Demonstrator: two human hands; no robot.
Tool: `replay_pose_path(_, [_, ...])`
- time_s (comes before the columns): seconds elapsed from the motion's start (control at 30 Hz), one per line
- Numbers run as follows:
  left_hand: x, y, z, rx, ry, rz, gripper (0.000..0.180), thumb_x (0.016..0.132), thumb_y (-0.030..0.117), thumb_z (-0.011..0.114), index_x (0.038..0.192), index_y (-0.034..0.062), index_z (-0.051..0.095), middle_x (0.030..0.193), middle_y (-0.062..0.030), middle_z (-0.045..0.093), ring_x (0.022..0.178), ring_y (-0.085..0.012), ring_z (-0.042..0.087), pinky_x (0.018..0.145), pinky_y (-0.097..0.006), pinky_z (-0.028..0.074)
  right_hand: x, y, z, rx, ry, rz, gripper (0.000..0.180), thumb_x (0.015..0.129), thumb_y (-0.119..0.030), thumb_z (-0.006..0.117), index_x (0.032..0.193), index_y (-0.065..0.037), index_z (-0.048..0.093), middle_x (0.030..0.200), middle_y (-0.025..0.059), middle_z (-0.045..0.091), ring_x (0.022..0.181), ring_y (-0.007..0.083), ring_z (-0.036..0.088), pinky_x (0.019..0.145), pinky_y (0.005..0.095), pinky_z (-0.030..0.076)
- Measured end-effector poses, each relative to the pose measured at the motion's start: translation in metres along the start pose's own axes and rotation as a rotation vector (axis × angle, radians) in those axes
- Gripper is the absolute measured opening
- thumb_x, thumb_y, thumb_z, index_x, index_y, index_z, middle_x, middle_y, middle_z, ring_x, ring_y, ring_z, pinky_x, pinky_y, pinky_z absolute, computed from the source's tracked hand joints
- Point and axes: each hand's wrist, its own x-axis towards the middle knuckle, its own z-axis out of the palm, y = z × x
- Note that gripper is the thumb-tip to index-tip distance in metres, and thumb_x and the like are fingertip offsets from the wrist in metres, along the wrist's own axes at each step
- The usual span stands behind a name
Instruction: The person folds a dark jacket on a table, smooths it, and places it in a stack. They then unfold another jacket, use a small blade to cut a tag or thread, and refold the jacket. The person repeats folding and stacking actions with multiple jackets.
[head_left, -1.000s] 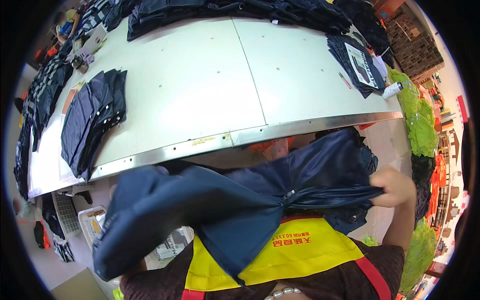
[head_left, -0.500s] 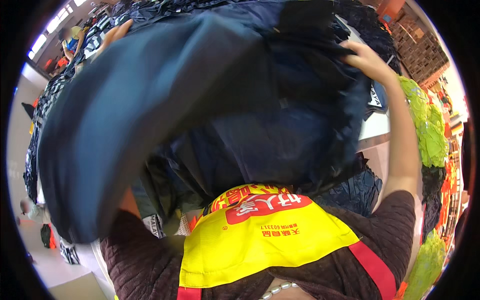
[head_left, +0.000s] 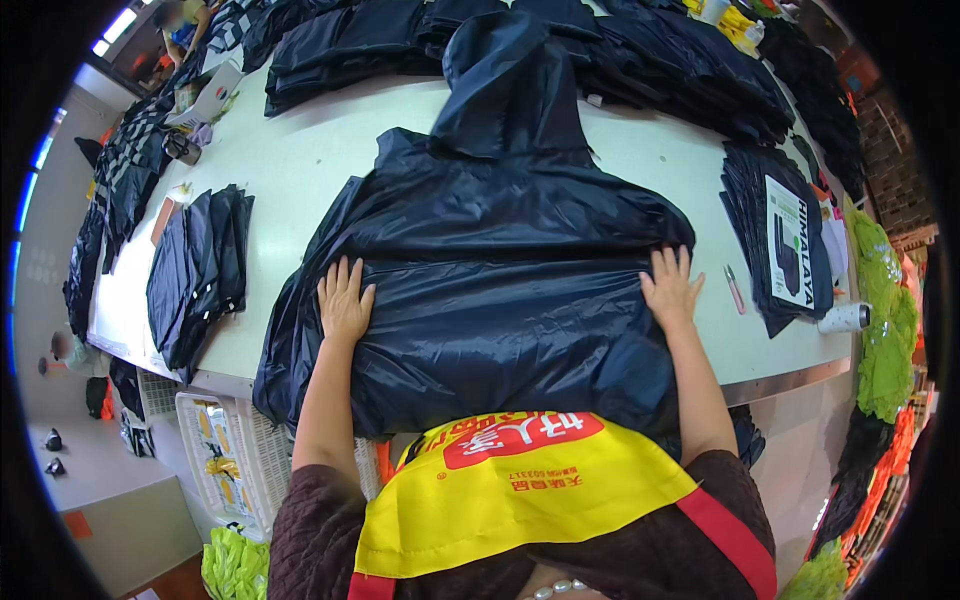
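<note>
Two hands (head_left: 345,302) (head_left: 674,290) flat, one hooded garment (head_left: 500,290)

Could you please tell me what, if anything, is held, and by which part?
Nothing is held: left hand and right hand rest open on the hooded garment.

Head-worn fisheye view, downward over the hands (head_left: 346,302)

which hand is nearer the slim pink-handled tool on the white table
Right. The right hand is just left of the pink-handled tool, the left hand much farther left; both rest on the glossy navy hooded garment.
</note>
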Motion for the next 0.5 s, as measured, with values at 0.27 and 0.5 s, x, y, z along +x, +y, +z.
replay_pose_path(0.27, [0.042,0.022,-0.012,-0.452,0.255,0.05,0.026,0.077,0.016,0.064,0.1,0.0033,0.061,0.106,-0.0132,0.061,0.108,-0.0334,0.052,0.093,-0.047,0.036,0.089,-0.048,-0.122,0.048,-0.442,-0.042,0.042,0.076,-0.043,0.061,0.101,-0.01,0.068,0.103,0.0123,0.066,0.097,0.0317,0.062,0.093,0.0499,0.04])
replay_pose_path(0.5, [0.12,0.154,-0.026,-0.668,0.266,0.406,0.04,0.067,0.01,0.067,0.105,0.0049,0.058,0.102,-0.0118,0.058,0.098,-0.0281,0.054,0.082,-0.039,0.04,0.294,-0.161,-0.107,0.57,0.359,-0.313,0.046,0.074,-0.027,0.065,0.114,-0.005,0.056,0.114,0.019,0.058,0.106,0.0348,0.055,0.088,0.0416,0.045])
